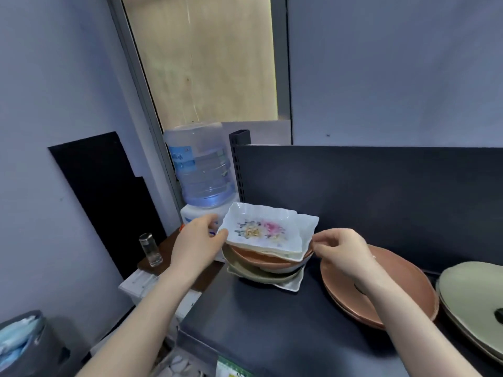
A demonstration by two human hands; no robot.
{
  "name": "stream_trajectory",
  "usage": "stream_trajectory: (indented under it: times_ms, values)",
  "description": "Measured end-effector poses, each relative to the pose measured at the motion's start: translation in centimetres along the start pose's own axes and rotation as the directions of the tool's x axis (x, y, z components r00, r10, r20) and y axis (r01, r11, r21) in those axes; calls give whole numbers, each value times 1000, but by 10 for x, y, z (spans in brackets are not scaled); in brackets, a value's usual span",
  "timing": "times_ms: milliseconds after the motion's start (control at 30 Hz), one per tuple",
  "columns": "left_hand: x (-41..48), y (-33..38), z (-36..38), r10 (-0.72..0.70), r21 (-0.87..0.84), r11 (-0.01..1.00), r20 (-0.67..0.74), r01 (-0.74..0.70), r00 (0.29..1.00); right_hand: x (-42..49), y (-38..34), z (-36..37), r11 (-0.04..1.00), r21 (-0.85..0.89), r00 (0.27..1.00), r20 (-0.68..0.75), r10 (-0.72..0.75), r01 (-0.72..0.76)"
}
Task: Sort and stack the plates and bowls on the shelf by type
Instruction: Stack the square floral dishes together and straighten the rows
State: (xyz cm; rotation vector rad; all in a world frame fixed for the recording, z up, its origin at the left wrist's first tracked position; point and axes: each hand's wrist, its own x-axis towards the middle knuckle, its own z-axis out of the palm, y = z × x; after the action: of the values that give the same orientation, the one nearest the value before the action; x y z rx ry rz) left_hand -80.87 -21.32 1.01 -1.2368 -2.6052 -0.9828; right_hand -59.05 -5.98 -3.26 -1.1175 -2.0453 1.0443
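A white rectangular dish with a flower print (261,227) tops a mixed pile at the left end of the dark shelf (266,322). Under it lie another white dish, a brown bowl (261,261), a pale green plate (258,274) and a white square plate (291,285). My left hand (198,240) grips the flowered dish at its left edge. My right hand (343,248) pinches the right rim of the white dishes. To the right lie stacked brown plates (402,289) and pale green plates (468,292).
A water dispenser with a blue bottle (201,167) stands just left of the shelf behind the pile. A glass shaker (151,250) sits on a small wooden surface at the left. The shelf's dark back panel (381,191) rises behind the dishes.
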Motion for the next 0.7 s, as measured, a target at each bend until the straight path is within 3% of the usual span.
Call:
stream_trajectory:
  times_ms: [167,333,567,700]
  values:
    - [37,-5,11,-56,6,998,46,56,997,21,3,11,995,-90,997,-57,43,-48]
    - [62,-11,19,-99,69,994,217,86,971,30,8,21,982,-157,990,-107,87,-103]
    - [80,-10,30,-51,34,999,303,42,951,23,-7,27,971,-181,981,-137,135,-159]
    - [81,-11,36,17,-86,996,385,18,923,18,-17,37,969,-104,951,-243,193,-223]
